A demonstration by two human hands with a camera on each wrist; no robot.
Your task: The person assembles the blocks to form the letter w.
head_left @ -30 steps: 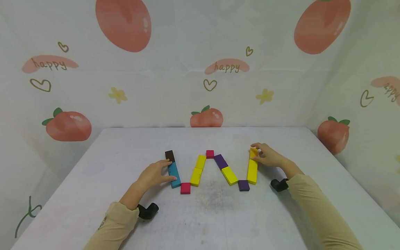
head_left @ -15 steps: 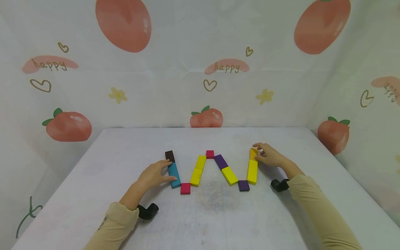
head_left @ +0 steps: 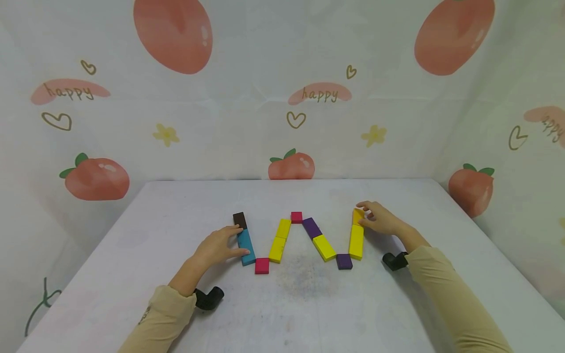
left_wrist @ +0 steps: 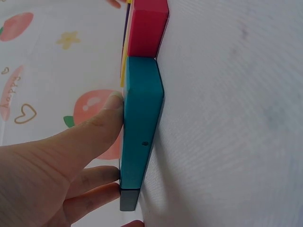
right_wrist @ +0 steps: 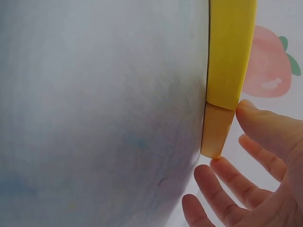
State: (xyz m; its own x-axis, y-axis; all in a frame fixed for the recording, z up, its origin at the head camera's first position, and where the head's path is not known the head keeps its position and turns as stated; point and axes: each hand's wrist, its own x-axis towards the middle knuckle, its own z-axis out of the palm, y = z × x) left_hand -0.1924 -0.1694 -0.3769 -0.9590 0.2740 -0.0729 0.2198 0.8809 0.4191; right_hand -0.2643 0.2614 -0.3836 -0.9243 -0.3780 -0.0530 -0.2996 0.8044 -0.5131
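Note:
My left hand (head_left: 216,245) rests its thumb and fingertips on top of a long blue block (head_left: 244,239), close to where it meets a short black block (head_left: 240,220). In the left wrist view, thumb and fingers touch the upper face of that blue block (left_wrist: 139,127). On the other side, my right hand (head_left: 380,220) hovers with spread fingers around a short orange block (head_left: 358,215) beyond a long yellow block (head_left: 356,242). The right wrist view shows the thumb at the joint and a fingertip at the far end of the orange block (right_wrist: 217,132).
Red (head_left: 262,265), yellow and purple blocks (head_left: 312,228) continue the flat zigzag row between my hands. Another purple block (head_left: 344,262) sits low on the right. Black wrist devices (head_left: 209,298) hang by both sleeves. A printed cloth (head_left: 247,122) stands behind the white table (head_left: 304,314).
My right hand has shifted slightly to the right, its thumb and fingers loosening around the orange block. The left hand and the blocks have stayed in place.

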